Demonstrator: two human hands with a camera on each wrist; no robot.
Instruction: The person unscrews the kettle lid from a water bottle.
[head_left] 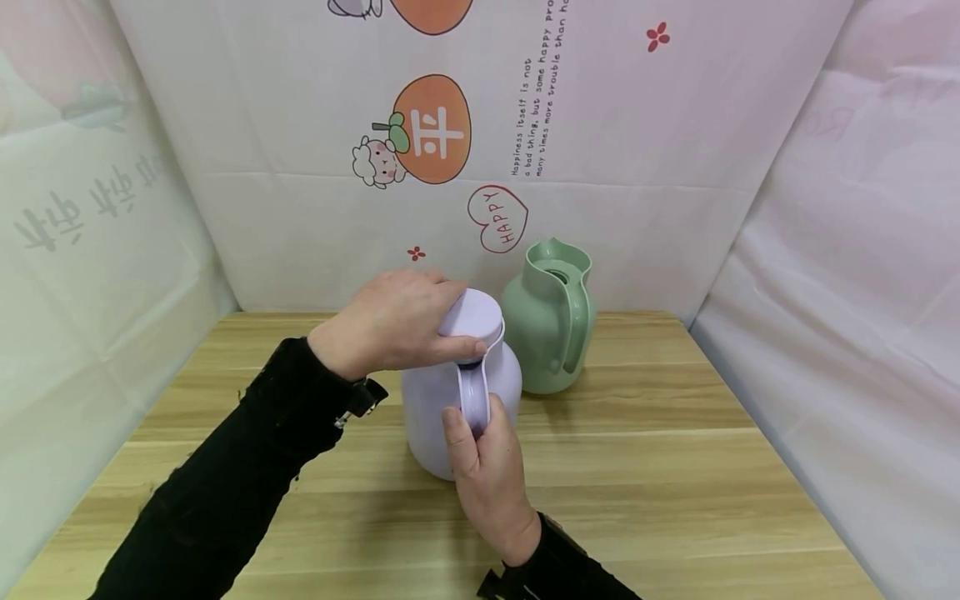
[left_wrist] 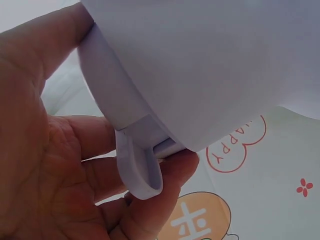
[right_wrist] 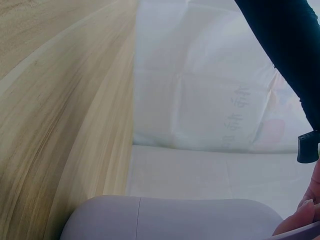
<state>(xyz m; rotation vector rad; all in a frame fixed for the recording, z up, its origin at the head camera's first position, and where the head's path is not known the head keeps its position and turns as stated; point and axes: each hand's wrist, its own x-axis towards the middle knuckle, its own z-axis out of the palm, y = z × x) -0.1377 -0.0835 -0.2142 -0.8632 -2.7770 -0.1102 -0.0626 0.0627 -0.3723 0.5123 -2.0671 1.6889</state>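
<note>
A lavender thermos jug stands on the table in the head view, its handle facing me. My left hand grips the jug's round lid, thumb along the near side and fingers around the far side. A dark strip shows just under the lid, above the handle. In the left wrist view, those fingers curl around the rim beside a small looped tab. Lower down, my right hand holds the handle, thumb on its left side. The right wrist view has the jug's side along the bottom.
Behind and right of the lavender jug is a green jug with an open top, close to the back wall. White printed cloth hangs behind and on both sides of the wood-grain table.
</note>
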